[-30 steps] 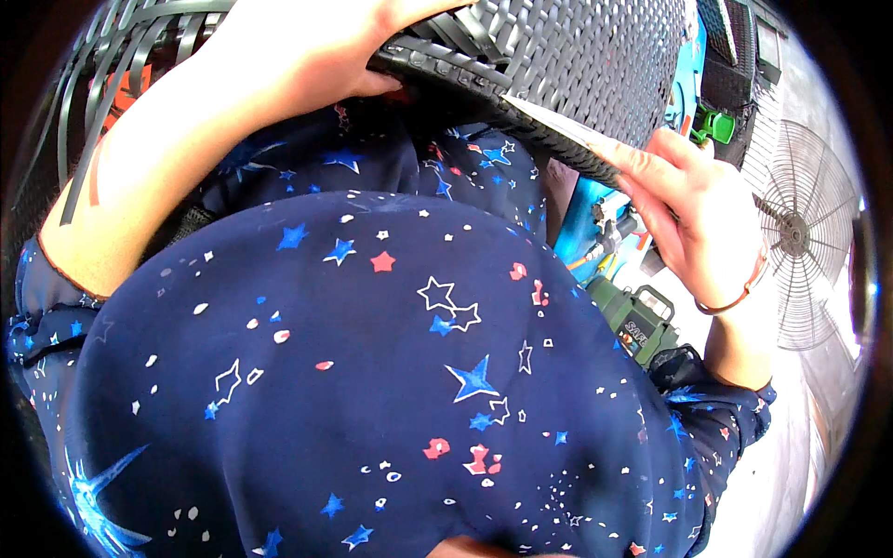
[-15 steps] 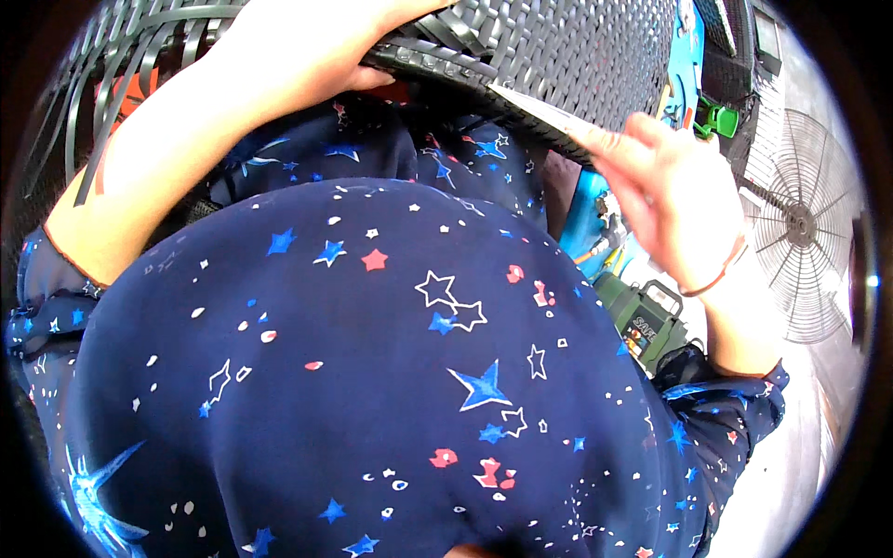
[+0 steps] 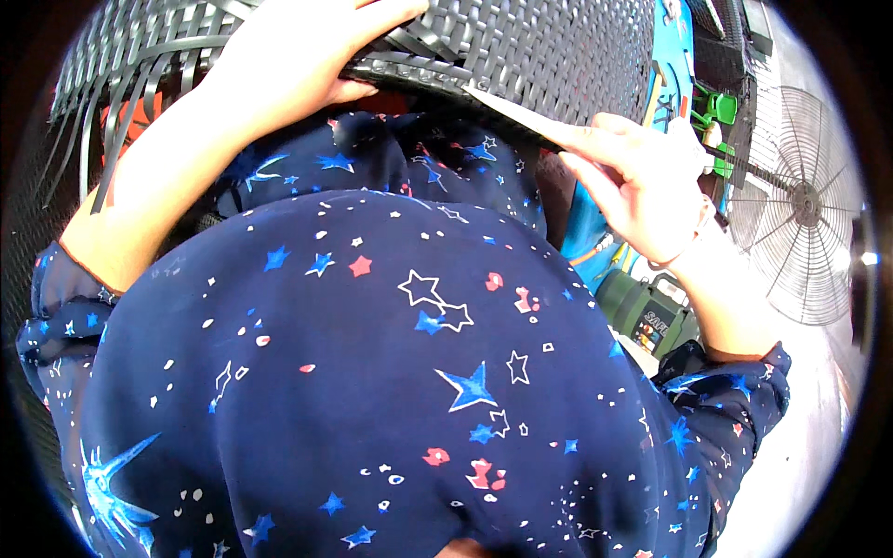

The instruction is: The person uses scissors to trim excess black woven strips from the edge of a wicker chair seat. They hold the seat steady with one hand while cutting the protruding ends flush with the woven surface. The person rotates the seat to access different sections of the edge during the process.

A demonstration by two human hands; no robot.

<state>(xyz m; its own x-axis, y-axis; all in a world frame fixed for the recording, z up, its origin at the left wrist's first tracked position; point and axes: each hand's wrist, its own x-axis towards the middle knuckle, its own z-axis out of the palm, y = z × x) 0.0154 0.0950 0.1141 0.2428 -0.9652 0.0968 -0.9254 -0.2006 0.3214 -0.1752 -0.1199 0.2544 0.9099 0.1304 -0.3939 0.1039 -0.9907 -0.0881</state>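
Note:
A piece of dark grey wicker weave (image 3: 549, 65) lies across my lap, curving over the top of the view. My left hand (image 3: 302, 56) grips its near rim, with fingers over the top and thumb underneath. Part of that hand is washed out by bright light. To the right, my right hand (image 3: 642, 177) pinches a thin flat strip (image 3: 516, 113) that shines pale and tapers toward the wicker rim. What the strip is made of I cannot tell. Several loose dark weaving strands (image 3: 121, 130) hang from the weave beside my left forearm.
A large round fan (image 3: 805, 205) stands at the right. Below my right hand sits a dark green case (image 3: 642, 312) beside a blue surface (image 3: 584, 219) with small tools. Green plastic parts (image 3: 721, 107) are at the upper right, near more dark wicker.
The wicker has shifted a little left in view. My right hand has moved slightly left and down, still pinching the strip. The left hand keeps its grip on the rim.

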